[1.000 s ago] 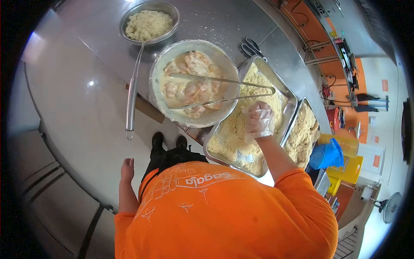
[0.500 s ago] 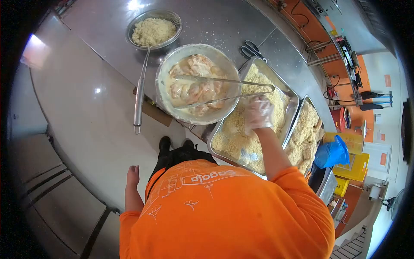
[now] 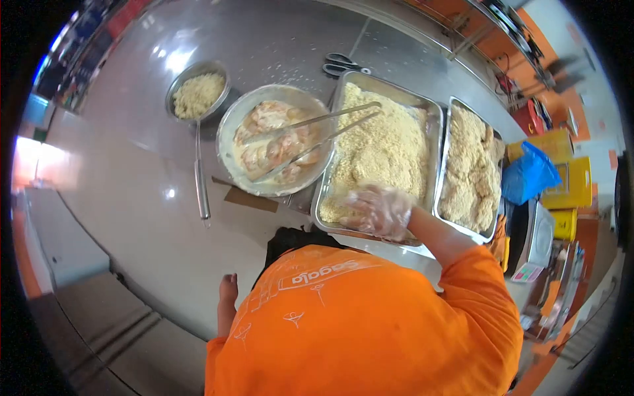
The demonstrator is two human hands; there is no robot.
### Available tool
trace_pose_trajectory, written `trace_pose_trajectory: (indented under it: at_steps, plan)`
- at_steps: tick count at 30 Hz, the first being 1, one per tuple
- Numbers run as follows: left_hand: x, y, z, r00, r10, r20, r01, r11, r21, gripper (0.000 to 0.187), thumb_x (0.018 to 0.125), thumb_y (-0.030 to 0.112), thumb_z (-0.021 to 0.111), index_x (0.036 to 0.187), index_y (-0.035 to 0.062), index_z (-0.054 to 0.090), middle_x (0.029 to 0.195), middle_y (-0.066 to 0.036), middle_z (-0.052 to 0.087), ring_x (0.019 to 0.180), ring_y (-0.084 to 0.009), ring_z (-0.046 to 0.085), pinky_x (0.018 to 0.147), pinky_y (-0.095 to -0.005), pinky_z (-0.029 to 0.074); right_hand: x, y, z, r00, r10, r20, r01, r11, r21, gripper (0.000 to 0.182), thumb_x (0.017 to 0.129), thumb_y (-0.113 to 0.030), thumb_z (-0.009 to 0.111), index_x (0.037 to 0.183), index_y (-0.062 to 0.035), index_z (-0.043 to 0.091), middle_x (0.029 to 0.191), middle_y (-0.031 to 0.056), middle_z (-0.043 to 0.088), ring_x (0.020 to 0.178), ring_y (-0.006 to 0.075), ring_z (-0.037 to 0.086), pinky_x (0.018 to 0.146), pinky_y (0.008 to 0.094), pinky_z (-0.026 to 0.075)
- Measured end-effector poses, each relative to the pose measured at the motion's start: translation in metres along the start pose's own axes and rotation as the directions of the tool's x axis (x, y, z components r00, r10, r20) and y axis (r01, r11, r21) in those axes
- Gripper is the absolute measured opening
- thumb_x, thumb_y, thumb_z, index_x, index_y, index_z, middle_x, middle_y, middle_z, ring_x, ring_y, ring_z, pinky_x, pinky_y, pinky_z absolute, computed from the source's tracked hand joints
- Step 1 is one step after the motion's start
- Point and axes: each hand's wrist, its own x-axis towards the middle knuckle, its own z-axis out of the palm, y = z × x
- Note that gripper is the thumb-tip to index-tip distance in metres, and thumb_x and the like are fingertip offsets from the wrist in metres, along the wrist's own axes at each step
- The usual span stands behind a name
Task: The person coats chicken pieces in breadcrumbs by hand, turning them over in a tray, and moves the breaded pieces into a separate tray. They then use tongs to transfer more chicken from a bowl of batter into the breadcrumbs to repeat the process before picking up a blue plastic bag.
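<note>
gloved right hand [image 3: 380, 210] spread over crumbs [image 3: 383, 148] in the metal tray [image 3: 436, 155]; raw meat [image 3: 281, 146] and tongs [image 3: 343, 113] in the bowl [image 3: 226, 135]; left hand [image 3: 228, 289] low, its opening unclear

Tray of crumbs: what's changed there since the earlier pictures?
The gloved right hand has moved from the middle of the tray to its near end, its fingers now spread over the crumbs. I see nothing newly grasped or let go. The camera view has shifted too. The tongs still lie across the bowl, and the left hand stays off the table.
</note>
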Motion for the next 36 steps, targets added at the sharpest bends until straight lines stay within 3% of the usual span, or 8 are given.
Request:
trace_pose_trajectory:
  at_steps: [3, 5, 13, 17, 24, 27, 30, 36]
  plan:
    - [0.009, -0.007, -0.009, 0.999, -0.028, -0.025, 0.030, 0.997, 0.077, 0.035, 0.084, 0.033, 0.047, 0.088, -0.0013, 0.052, 0.071, -0.010, 0.058, 0.062, -0.0216, 0.055, 0.061, -0.0340, 0.043, 0.029, 0.003, 0.007, 0.996, 0.021, -0.086, 0.016, 0.912, 0.409, 0.033, 0.086, -0.030, 0.036, 0.110, -0.0112, 0.046, 0.115, 0.0099, 0.047, 0.105, 0.0259, 0.046, 0.090, 0.0410, 0.037]
    - [0.004, 0.015, -0.021, 0.999, -0.028, -0.026, 0.029, 0.998, 0.064, 0.032, 0.084, 0.031, 0.048, 0.089, 0.0002, 0.052, 0.071, -0.008, 0.058, 0.060, -0.0173, 0.054, 0.058, -0.0319, 0.044, 0.040, -0.012, -0.004, 0.996, 0.076, -0.050, -0.083, 0.985, -0.150, 0.031, 0.085, -0.030, 0.039, 0.106, -0.0085, 0.048, 0.106, 0.0110, 0.052, 0.098, 0.0253, 0.049, 0.088, 0.0387, 0.038]
    - [0.029, 0.009, -0.013, 0.998, 0.062, -0.007, -0.062, 0.998, -0.013, 0.031, 0.083, 0.031, 0.049, 0.088, 0.0001, 0.054, 0.073, -0.010, 0.059, 0.060, -0.0173, 0.054, 0.056, -0.0318, 0.044, -0.045, 0.012, 0.008, 0.959, 0.266, -0.096, -0.175, 0.824, 0.539, 0.018, 0.075, -0.022, 0.049, 0.082, -0.0064, 0.053, 0.076, 0.0119, 0.053, 0.069, 0.0206, 0.052, 0.069, 0.0275, 0.044]
    - [0.031, -0.010, -0.003, 0.994, 0.109, -0.007, -0.106, 0.978, 0.180, 0.032, 0.083, 0.032, 0.049, 0.087, 0.0000, 0.054, 0.072, -0.010, 0.059, 0.060, -0.0184, 0.054, 0.056, -0.0332, 0.044, -0.059, -0.009, -0.019, 0.953, 0.303, 0.023, -0.278, 0.900, -0.336, 0.010, 0.074, -0.015, 0.046, 0.077, -0.0070, 0.053, 0.073, 0.0087, 0.053, 0.067, 0.0193, 0.052, 0.067, 0.0270, 0.045]
    - [0.042, -0.027, 0.004, 0.993, 0.109, 0.054, -0.121, 0.924, 0.362, 0.033, 0.083, 0.033, 0.048, 0.085, 0.0001, 0.053, 0.071, -0.010, 0.059, 0.060, -0.0185, 0.054, 0.056, -0.0334, 0.043, -0.080, -0.006, -0.025, 0.787, 0.424, -0.448, -0.592, 0.314, -0.742, 0.016, 0.074, -0.009, 0.045, 0.086, -0.0059, 0.053, 0.086, 0.0080, 0.053, 0.082, 0.0196, 0.053, 0.072, 0.0274, 0.044]
    - [0.052, -0.024, -0.002, 0.989, 0.122, 0.078, -0.142, 0.925, 0.352, 0.033, 0.083, 0.033, 0.048, 0.085, 0.0002, 0.053, 0.071, -0.010, 0.059, 0.060, -0.0184, 0.054, 0.056, -0.0334, 0.043, -0.065, 0.015, -0.037, 0.527, 0.718, -0.454, -0.799, 0.237, -0.552, 0.025, 0.073, -0.007, 0.046, 0.097, 0.0007, 0.053, 0.095, 0.0132, 0.054, 0.091, 0.0222, 0.053, 0.078, 0.0278, 0.044]
    - [0.065, -0.017, -0.011, 0.987, 0.134, 0.085, -0.154, 0.945, 0.290, 0.034, 0.083, 0.033, 0.048, 0.085, 0.0002, 0.053, 0.070, -0.010, 0.058, 0.059, -0.0183, 0.054, 0.055, -0.0333, 0.043, -0.037, 0.003, -0.040, 0.543, 0.836, -0.079, -0.551, 0.284, -0.785, 0.031, 0.074, -0.007, 0.047, 0.103, 0.0043, 0.049, 0.107, 0.0190, 0.050, 0.097, 0.0243, 0.052, 0.081, 0.0286, 0.043]
    - [0.073, 0.018, -0.026, 0.990, 0.139, 0.017, -0.135, 0.981, -0.139, 0.034, 0.083, 0.035, 0.048, 0.087, 0.0010, 0.052, 0.071, -0.009, 0.058, 0.059, -0.0176, 0.053, 0.054, -0.0323, 0.043, -0.058, -0.013, 0.016, 0.668, 0.723, -0.179, -0.644, 0.441, -0.625, 0.026, 0.079, -0.010, 0.042, 0.101, -0.0057, 0.053, 0.104, 0.0152, 0.053, 0.095, 0.0288, 0.052, 0.079, 0.0373, 0.044]
